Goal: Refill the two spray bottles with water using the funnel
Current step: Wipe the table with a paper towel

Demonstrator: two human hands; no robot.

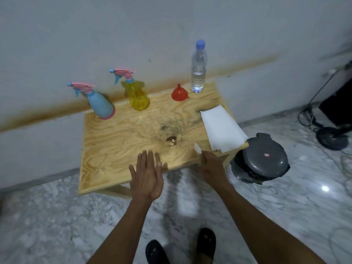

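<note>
A blue spray bottle (pixel 101 104) with a pink trigger head stands at the table's back left. A yellow spray bottle (pixel 137 97) with the same kind of head stands to its right. Further right, a red funnel (pixel 179 94) rests mouth down, and a clear water bottle (pixel 198 67) with a blue cap stands at the back right corner, partly filled. My left hand (pixel 147 174) hovers flat and empty over the table's front edge. My right hand (pixel 211 166) is at the front right edge, pinching a small white scrap (pixel 197 148).
The small wooden table (pixel 118 141) has a dark knot in its middle. White paper towels (pixel 222 128) lie at its right edge. A grey lidded bin (pixel 263 159) sits on the marble floor right of the table. A stand with cables is at far right.
</note>
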